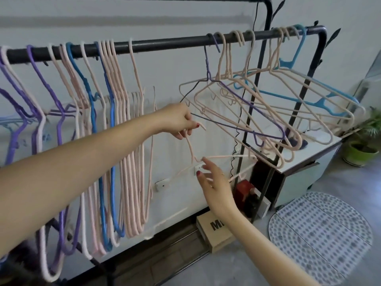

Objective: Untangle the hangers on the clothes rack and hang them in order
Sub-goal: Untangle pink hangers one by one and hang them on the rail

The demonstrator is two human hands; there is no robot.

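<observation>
Pink hanger point(206, 157) pinched by hook in left hand point(177, 118); right hand point(214, 182) loose-fingered, should steady shoulder, slide clear of tangle point(268, 112).

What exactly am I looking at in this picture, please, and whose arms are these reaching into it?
No machine here: the single picture comes from a camera worn on a person's head, looking forward and down, so the two bare arms are the wearer's own. In front is a dark metal clothes rack. On its left part, purple, pink and blue hangers hang straight in a neat row. On its right part, a tangled bunch of hangers sits tilted and interlocked. The left hand pinches the hook end of one loose pink hanger, already off the rail, in a closed grip. The right hand is open, fingers touching or nearly touching that hanger's shoulder. On the floor below are a cardboard box and a dotted mat.
</observation>
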